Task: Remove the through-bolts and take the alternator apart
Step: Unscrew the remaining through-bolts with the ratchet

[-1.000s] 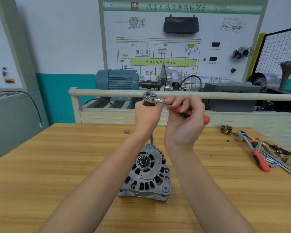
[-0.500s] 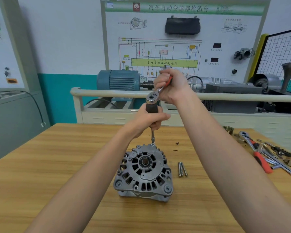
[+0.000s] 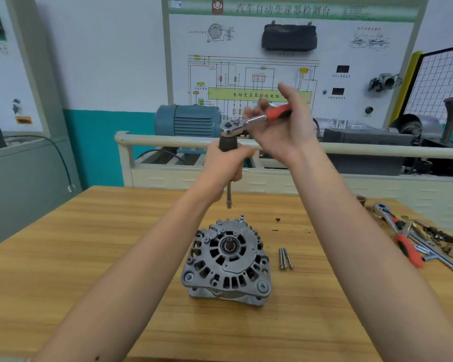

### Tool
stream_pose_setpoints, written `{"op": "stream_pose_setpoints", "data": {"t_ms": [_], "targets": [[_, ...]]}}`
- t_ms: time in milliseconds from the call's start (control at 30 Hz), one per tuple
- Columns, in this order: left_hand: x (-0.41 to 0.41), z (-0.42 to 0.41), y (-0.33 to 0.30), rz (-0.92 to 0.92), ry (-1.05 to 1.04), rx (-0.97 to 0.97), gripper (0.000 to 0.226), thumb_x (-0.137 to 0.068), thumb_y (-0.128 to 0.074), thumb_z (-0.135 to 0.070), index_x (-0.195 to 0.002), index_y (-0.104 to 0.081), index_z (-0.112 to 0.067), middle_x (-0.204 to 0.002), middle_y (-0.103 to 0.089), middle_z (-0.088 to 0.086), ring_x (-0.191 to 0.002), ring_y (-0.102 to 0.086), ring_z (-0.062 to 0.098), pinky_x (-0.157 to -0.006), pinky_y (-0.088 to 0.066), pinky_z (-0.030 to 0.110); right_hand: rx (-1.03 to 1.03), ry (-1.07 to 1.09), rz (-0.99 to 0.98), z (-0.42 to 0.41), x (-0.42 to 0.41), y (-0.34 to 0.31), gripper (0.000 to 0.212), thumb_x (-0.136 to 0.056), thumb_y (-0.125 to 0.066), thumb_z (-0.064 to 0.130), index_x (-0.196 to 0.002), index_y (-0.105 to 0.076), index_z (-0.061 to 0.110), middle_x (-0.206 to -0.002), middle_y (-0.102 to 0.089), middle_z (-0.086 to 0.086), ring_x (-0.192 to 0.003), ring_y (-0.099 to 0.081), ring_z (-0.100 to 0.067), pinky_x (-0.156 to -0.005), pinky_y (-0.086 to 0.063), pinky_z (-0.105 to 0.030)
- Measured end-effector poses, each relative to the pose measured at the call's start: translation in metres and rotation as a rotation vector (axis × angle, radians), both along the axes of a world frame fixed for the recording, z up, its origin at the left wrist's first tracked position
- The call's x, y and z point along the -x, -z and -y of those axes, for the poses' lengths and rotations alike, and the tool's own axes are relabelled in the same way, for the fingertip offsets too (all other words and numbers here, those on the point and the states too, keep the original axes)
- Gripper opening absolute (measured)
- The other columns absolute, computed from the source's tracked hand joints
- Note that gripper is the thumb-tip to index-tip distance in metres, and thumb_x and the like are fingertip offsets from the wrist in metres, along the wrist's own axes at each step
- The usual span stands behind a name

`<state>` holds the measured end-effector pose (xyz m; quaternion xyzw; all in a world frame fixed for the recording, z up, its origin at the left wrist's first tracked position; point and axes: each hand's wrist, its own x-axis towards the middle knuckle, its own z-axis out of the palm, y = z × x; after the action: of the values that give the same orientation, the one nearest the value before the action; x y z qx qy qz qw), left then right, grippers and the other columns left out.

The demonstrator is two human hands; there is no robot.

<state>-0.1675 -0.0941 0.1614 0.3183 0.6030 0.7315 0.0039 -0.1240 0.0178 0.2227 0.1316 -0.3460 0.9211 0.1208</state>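
Holding the ratchet aloft: left hand wrapped round the dark extension grip under its head, right hand loosely on the red handle, fingers partly spread. Socket tip hangs clear above the alternator on the table. One through-bolt protrudes at its 12 o'clock; two removed bolts lie at 3 o'clock.
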Motion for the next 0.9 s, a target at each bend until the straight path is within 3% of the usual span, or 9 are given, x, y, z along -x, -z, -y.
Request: {"op": "stream_pose_setpoints", "data": {"t_ms": [33, 100, 167, 267, 467, 567, 633, 733, 900], "targets": [[0.002, 0.002, 0.008, 0.043, -0.027, -0.015, 0.04, -0.085, -0.058, -0.001, -0.055, -0.039, -0.017, -0.047, -0.029, -0.002, -0.039, -0.023, 0.011, -0.041, -0.023, 0.02, -0.083, -0.032, 0.014, -0.003, 0.001, 0.018, 0.029, -0.087, -0.059, 0.029, -0.087, -0.056, 0.0, -0.073, -0.06, -0.01, -0.07, -0.063, -0.025, -0.088, -0.052, -0.037], [0.004, 0.007, 0.023, 0.137, -0.056, -0.064, 0.039, -0.087, -0.058, -0.005, -0.057, -0.038, -0.018, -0.046, -0.027, -0.003, -0.039, -0.021, 0.011, -0.042, -0.022, 0.021, -0.339, 0.006, 0.128, -0.01, 0.003, 0.061, 0.039, -0.083, -0.061, 0.034, -0.103, -0.06, 0.0, -0.094, -0.065, -0.012, -0.092, -0.063, -0.027, -0.098, -0.048, -0.039], [0.008, 0.014, 0.031, 0.221, -0.047, -0.14, 0.041, -0.089, -0.056, -0.006, -0.056, -0.035, -0.02, -0.042, -0.025, -0.006, -0.038, -0.018, 0.011, -0.042, -0.019, 0.022, -0.682, 0.251, 0.272, -0.011, 0.007, 0.106, 0.032, -0.086, -0.063, 0.026, -0.11, -0.062, 0.005, -0.105, -0.065, -0.008, -0.102, -0.063, -0.025, -0.09, -0.051, -0.033], [0.015, 0.021, 0.035, 0.373, 0.021, -0.27, 0.051, -0.089, -0.053, -0.009, -0.046, -0.028, -0.024, -0.038, -0.02, -0.008, -0.036, -0.013, 0.01, -0.041, -0.017, 0.022, -1.058, 0.48, 0.393, -0.002, 0.009, 0.156, 0.023, -0.081, -0.073, 0.019, -0.103, -0.064, 0.016, -0.098, -0.065, 0.002, -0.094, -0.061, -0.013, -0.073, -0.047, -0.018], [0.022, 0.022, 0.067, 0.63, 0.107, -0.385, 0.054, -0.089, -0.049, -0.012, -0.041, -0.027, -0.024, -0.036, -0.019, -0.009, -0.031, -0.015, 0.008, -0.036, -0.021, 0.019, -1.25, 0.786, 0.331, 0.002, 0.018, 0.181, 0.018, -0.073, -0.082, 0.025, -0.086, -0.074, 0.015, -0.074, -0.065, 0.011, -0.069, -0.058, 0.002, -0.058, -0.042, -0.006], [0.028, 0.021, 0.082, 0.79, 0.206, -0.526, 0.054, -0.088, -0.048, -0.013, -0.039, -0.028, -0.023, -0.034, -0.018, -0.01, -0.028, -0.015, 0.006, -0.033, -0.018, 0.018, -1.353, 0.906, 0.247, 0.004, 0.018, 0.184, 0.014, -0.078, -0.077, 0.021, -0.087, -0.075, 0.011, -0.078, -0.064, 0.008, -0.072, -0.057, -0.001, -0.064, -0.04, -0.005], [0.031, 0.021, 0.088, 0.864, 0.28, -0.633, 0.053, -0.089, -0.048, -0.015, -0.04, -0.03, -0.022, -0.033, -0.02, -0.01, -0.027, -0.017, 0.006, -0.034, -0.018, 0.017, -1.413, 0.97, 0.199, 0.007, 0.017, 0.186, 0.01, -0.082, -0.074, 0.018, -0.088, -0.075, 0.01, -0.083, -0.064, 0.006, -0.077, -0.057, -0.007, -0.074, -0.045, -0.015], [0.035, 0.021, 0.094, 0.859, 0.356, -0.683, 0.053, -0.09, -0.048, -0.018, -0.039, -0.034, -0.021, -0.032, -0.022, -0.01, -0.027, -0.02, 0.005, -0.032, -0.021, 0.017, -1.452, 0.995, 0.152, 0.007, 0.018, 0.187, 0.007, -0.085, -0.07, 0.011, -0.088, -0.075, 0.009, -0.085, -0.064, 0.005, -0.081, -0.059, -0.013, -0.083, -0.049, -0.03], [0.033, 0.021, 0.097, 0.725, 0.399, -0.599, 0.047, -0.085, -0.054, -0.028, -0.042, -0.037, -0.021, -0.033, -0.024, -0.009, -0.028, -0.023, 0.004, -0.035, -0.026, 0.018, -1.506, 1.05, 0.115, 0.008, 0.018, 0.188, 0.011, -0.086, -0.067, 0.006, -0.091, -0.075, 0.009, -0.089, -0.067, 0.001, -0.079, -0.057, -0.012, -0.083, -0.049, -0.031]]}}
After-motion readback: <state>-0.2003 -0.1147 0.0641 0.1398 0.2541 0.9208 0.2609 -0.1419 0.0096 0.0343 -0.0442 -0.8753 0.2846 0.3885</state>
